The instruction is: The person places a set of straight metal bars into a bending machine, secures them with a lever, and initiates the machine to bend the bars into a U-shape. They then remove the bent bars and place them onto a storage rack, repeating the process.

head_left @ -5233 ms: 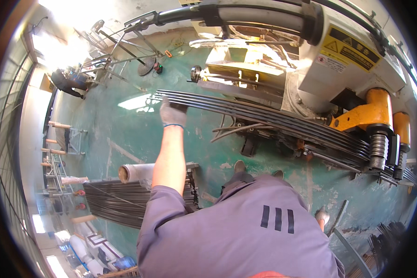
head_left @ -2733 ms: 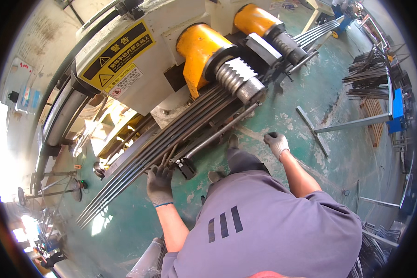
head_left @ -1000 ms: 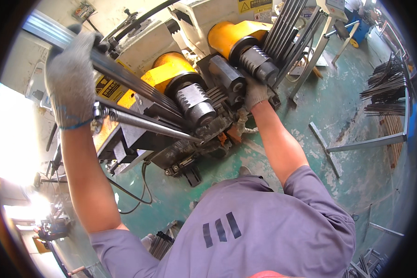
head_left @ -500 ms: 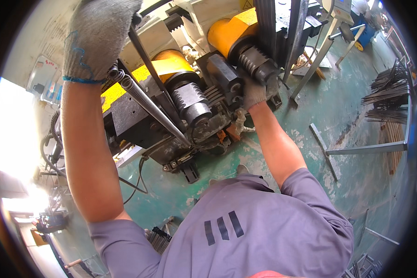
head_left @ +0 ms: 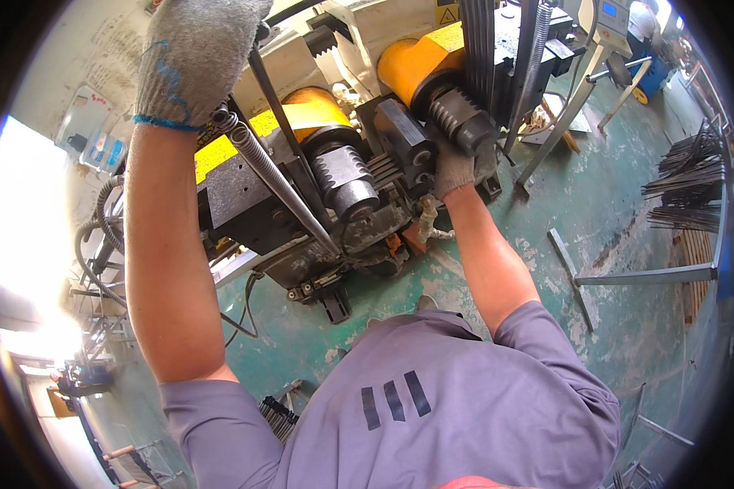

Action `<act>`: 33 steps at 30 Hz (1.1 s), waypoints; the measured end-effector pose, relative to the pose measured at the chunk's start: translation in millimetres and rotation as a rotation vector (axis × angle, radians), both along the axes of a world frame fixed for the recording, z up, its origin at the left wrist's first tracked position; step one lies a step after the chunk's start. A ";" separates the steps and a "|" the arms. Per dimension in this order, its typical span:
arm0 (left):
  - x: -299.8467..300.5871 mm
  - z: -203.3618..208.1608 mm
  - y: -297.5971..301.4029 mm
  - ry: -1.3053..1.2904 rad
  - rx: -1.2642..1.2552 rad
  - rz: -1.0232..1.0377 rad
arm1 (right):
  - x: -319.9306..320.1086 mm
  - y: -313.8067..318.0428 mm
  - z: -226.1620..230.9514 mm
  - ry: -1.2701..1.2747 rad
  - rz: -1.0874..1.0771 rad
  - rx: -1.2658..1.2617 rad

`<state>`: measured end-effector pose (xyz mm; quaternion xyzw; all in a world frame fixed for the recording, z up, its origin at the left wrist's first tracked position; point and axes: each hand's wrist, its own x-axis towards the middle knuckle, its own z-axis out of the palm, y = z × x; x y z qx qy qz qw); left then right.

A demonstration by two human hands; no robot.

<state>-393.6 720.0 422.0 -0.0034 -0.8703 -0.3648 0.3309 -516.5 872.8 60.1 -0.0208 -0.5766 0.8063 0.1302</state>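
My left hand [head_left: 200, 65], in a grey knitted glove with blue stitching, is raised at the top left of the machine. It is closed at a black bar [head_left: 295, 10] that runs out to its right; the upper edge cuts off part of the fingers. My right hand [head_left: 454, 169], also gloved, reaches between a black block [head_left: 405, 134] and the right ribbed black cylinder [head_left: 463, 122]. Its fingers are hidden there, so what they touch cannot be made out. A matching ribbed cylinder [head_left: 342, 175] sits to the left, each below a yellow housing [head_left: 314, 110].
A coil spring [head_left: 281, 187] slants down beside my left forearm. Dark upright strips [head_left: 479, 49] stand behind the right cylinder. On the right are a metal stand [head_left: 648, 279] and stacked dark rods [head_left: 689, 175]. Cables [head_left: 249, 314] hang over the green floor [head_left: 440, 281].
The machine and surroundings sit slightly further right in the picture. My left hand has shifted right with them. My right hand stays between the block and the cylinder.
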 end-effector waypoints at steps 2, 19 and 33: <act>-3.4 3.3 -11.0 -0.033 0.022 -0.067 | -3.5 -0.4 -4.4 0.037 -0.048 0.064; -19.5 8.7 -12.2 -0.088 0.074 -0.039 | -15.9 2.2 -23.3 -0.013 -0.074 -0.044; -29.5 0.6 -94.0 -0.243 0.102 -0.311 | -9.0 8.8 -50.6 0.031 0.004 0.345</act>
